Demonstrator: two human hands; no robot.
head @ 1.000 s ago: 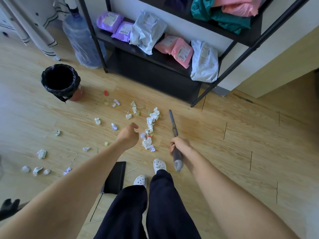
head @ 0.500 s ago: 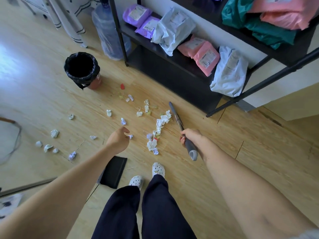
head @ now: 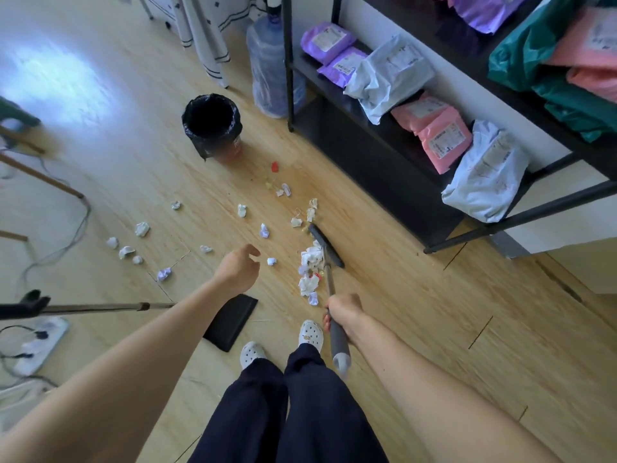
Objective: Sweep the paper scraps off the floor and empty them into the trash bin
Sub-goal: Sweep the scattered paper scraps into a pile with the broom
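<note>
Clock directions are read from the person's white shoes, with 12 o'clock straight ahead.

The pale wooden floor fills most of the view. At 1 to 2 o'clock a black shelf rack stands on it, loaded with soft parcels in white, pink, purple and green. At 12 o'clock, just beside the rack's corner post, is a big clear water bottle. The trash bin, lined with a black bag and standing upright with its mouth open, is at 11 o'clock, well apart from the feet.

The broom slants from 1 o'clock up toward 12, with its dark head flat on the floor. The right hand holds the grey upper handle, its grip clamped round the shaft a little below the pale end cap. A black dustpan lies flat at 10 o'clock, near the left shoe. A thin pole runs off toward 9 o'clock, its near end hidden behind the left forearm. A white power strip with cables is at 9 o'clock.

The left hand hovers over the floor at 11 o'clock, its grip apart, with the fingers loosely bent and holding nothing.

The paper scraps are all on the floor. A gathered pile lies against the 9 o'clock side of the broom head. The loose scraps are strewn from 10 o'clock round to 12, and a few are near the bin.
</note>
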